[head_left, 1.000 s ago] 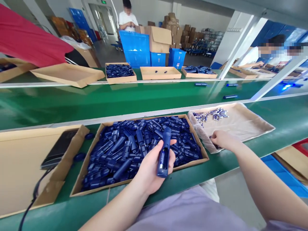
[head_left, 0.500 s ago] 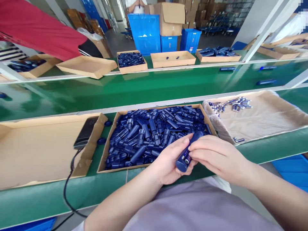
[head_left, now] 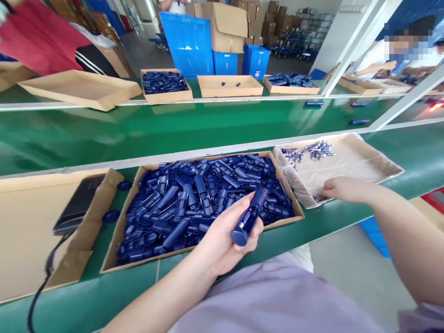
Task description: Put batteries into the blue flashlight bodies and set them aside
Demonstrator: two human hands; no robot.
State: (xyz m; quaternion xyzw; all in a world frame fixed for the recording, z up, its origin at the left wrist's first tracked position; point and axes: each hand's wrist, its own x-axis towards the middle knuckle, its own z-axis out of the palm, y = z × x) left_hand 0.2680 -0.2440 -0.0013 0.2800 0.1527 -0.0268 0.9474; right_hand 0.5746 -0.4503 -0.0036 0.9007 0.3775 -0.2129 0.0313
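Note:
My left hand [head_left: 229, 231] is wrapped round a dark blue tube-shaped device [head_left: 257, 203], its open battery compartment facing up with a battery [head_left: 245, 216] visible inside. The device tilts over the near right part of a cardboard tray [head_left: 301, 216] heaped with dark blue plastic covers [head_left: 180, 203]. My right hand [head_left: 342, 189] is down at the near left corner of a lined tray [head_left: 367, 162], fingers pinched together. Small dark pieces show beside its fingertips; what they grip is hidden. A loose pile of batteries [head_left: 321, 150] lies at the back of that tray.
At left stands a cardboard tray [head_left: 31, 222] with a black device [head_left: 81, 203] and its cable. Two round blue caps [head_left: 111, 215] lie beside it. Behind runs a green belt [head_left: 194, 125] carrying dark blue tubes [head_left: 314, 103]. Co-workers stand beyond it.
My right hand has left the tube-shaped device and moved right into the lined battery tray. My left hand keeps hold of the device, its compartment now uncovered. The view has turned slightly right.

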